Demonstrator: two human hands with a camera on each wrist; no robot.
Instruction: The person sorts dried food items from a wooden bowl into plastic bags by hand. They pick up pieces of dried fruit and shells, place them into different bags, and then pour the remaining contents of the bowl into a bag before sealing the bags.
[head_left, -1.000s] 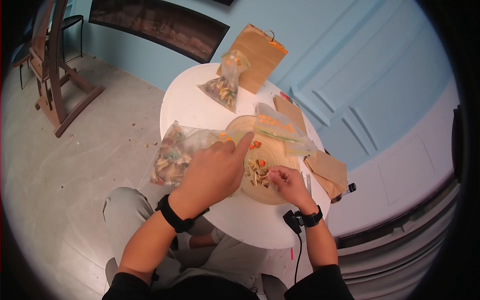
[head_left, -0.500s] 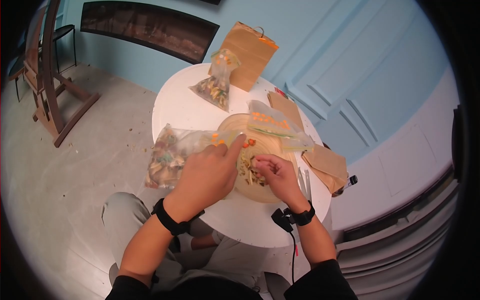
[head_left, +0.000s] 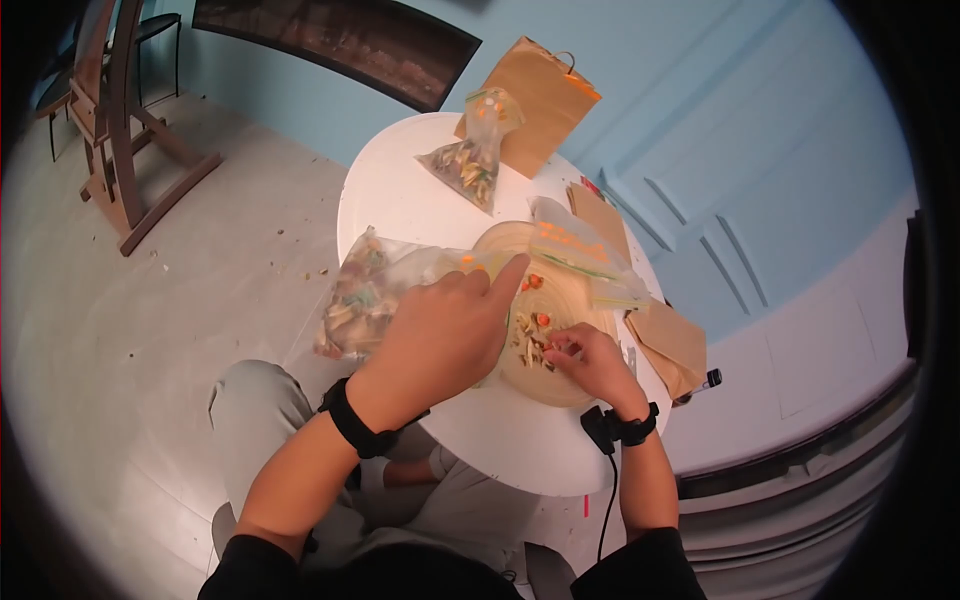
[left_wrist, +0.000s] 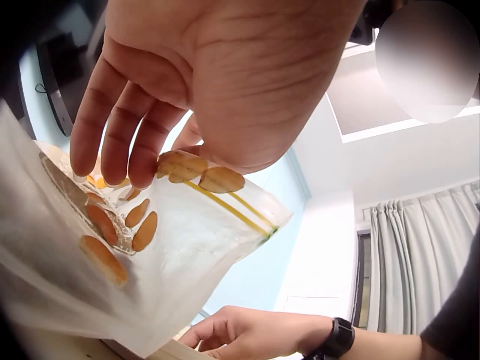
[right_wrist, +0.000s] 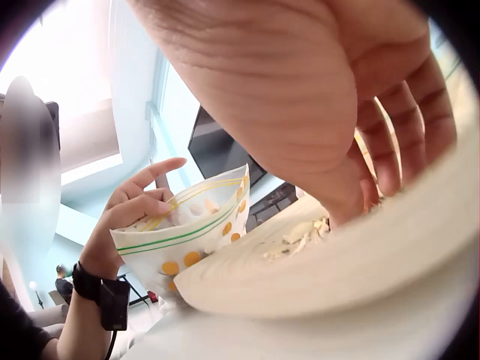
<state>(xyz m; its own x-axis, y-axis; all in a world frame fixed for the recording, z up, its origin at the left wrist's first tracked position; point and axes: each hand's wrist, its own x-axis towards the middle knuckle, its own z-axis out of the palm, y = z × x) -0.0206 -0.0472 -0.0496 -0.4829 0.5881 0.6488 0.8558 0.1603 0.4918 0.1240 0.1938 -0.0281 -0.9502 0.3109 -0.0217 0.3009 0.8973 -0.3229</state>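
My left hand grips the open mouth of a clear zip bag with orange dots, its index finger stretched out past the rim. Mixed dried pieces fill the bag's far end, left of the hand in the head view. Over a round wooden tray, my right hand reaches down with loosely bent fingers. Its fingertips are at a small pile of pale dried pieces; they partly hide behind the palm in the right wrist view. Orange-red pieces lie farther back on the tray.
A filled zip bag stands at the back before a brown paper bag. Another dotted zip bag overlaps the tray's far right edge. Folded brown paper lies at the white table's right edge. A wooden easel stands left on the floor.
My right hand went left toward the bag with a small piece, then came back right to the pile. The left hand keeps its grip on the bag. The head view shifted slightly.
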